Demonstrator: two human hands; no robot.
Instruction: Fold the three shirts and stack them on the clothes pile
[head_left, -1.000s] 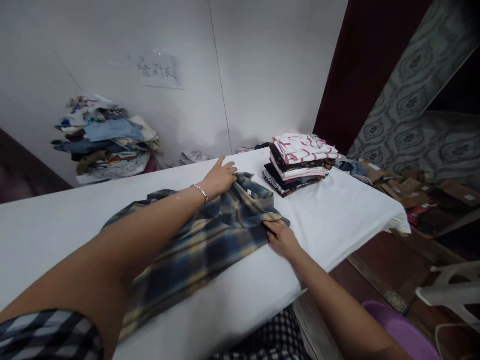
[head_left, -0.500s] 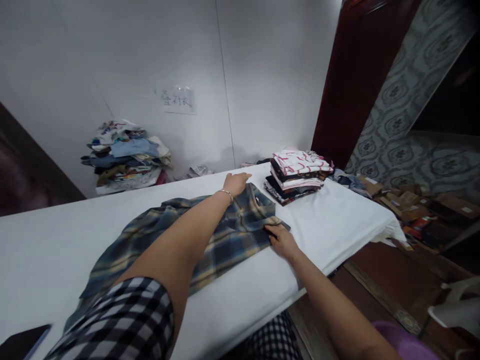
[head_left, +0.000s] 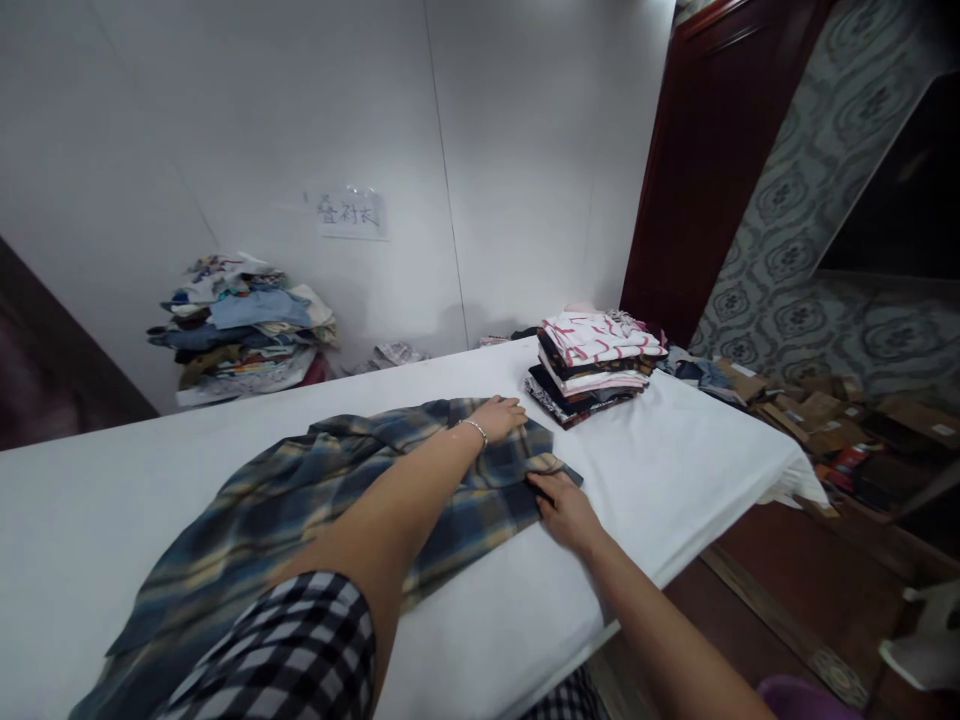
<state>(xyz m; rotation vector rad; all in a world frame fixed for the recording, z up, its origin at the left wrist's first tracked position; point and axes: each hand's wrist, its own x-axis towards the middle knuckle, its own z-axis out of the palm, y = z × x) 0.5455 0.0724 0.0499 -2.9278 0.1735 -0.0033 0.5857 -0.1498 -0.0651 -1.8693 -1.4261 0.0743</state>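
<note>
A blue, black and tan plaid shirt (head_left: 285, 500) lies spread across the white-covered table, its collar end toward the right. My left hand (head_left: 501, 418) reaches over the shirt and rests on the cloth near the collar, fingers extended and lying flat. At the near right corner of that end, my right hand (head_left: 568, 512) pinches the shirt's edge between thumb and fingers. My left forearm hides part of the shirt's middle.
A stack of folded clothes (head_left: 596, 365) stands just past the collar end. Behind the table at left is a heap of clothes (head_left: 247, 325). Cardboard boxes (head_left: 825, 420) lie on the right. The white table (head_left: 697, 440) ends at the right with a draped cloth.
My left hand has moved slightly right and toward me, and the raised collar part now lies flatter under it. My right hand stays at the same corner. The view has shifted slightly.
</note>
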